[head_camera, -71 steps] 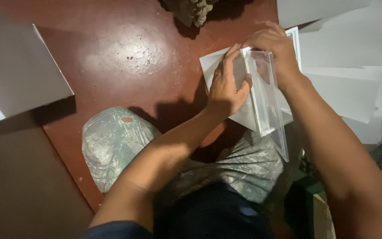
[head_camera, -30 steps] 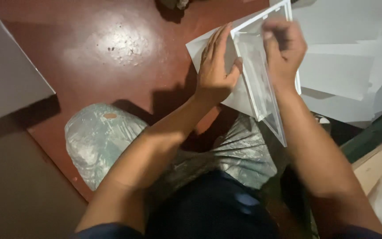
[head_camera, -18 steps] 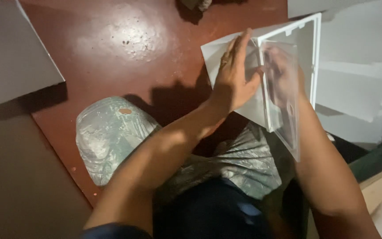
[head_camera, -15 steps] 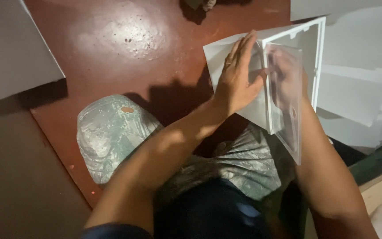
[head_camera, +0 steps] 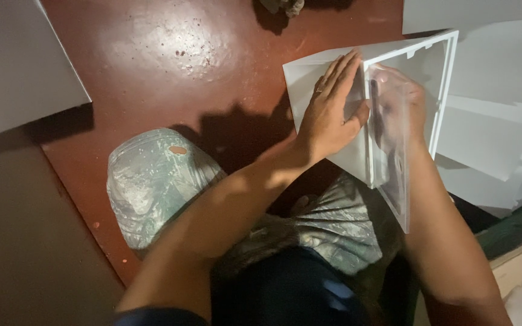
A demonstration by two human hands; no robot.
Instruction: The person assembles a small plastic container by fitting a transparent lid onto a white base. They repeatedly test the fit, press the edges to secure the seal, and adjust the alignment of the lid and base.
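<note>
Left hand point(head_camera: 327, 115) lies flat, fingers together and straight, pressing a white sheet point(head_camera: 309, 75) against the outer face of an open clear plastic case point(head_camera: 394, 157). Right hand point(head_camera: 403, 105) sits inside the case behind its glossy see-through cover; its finger spread cannot be made out. The case stands propped above the knees, over a smooth red-brown floor point(head_camera: 170, 60). More matte white sheets point(head_camera: 490, 121) lie to the right.
</note>
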